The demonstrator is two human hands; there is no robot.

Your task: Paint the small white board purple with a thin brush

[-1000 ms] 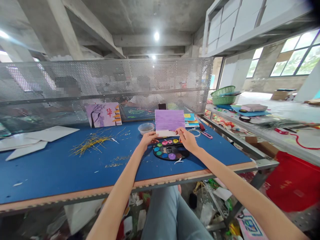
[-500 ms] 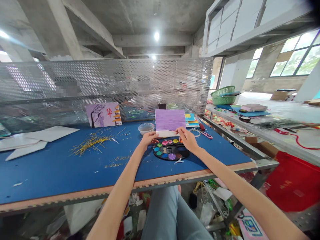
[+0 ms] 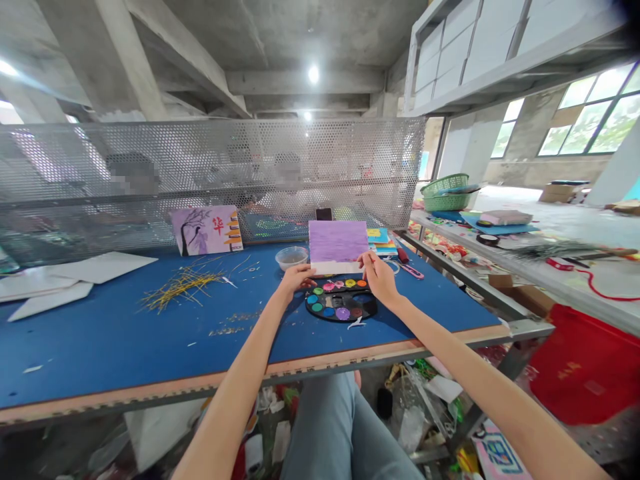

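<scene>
Knees [image 3: 320,427] in blue-grey trousers showed below the near edge of the blue table [image 3: 125,353]. A white scrap [image 3: 357,323] lay at the near rim of the black paint palette [image 3: 371,309]. Just beyond, the left hand [image 3: 297,279] was partly curled, fingers closed on the lower left corner of the purple card [image 3: 339,241], which stood tilted up behind the palette, a white band along its bottom. The right hand [image 3: 380,278] was half closed, fingertips bunched at the lower right corner; I couldn't tell whether it gripped anything. Yellow strands [image 3: 183,288] lay well off to the left, a clear bowl [image 3: 292,257] just beside the card. Farther back, a tree painting [image 3: 207,230] leaned near the mesh screen [image 3: 200,160], with people [image 3: 133,177] blurred behind it.
</scene>
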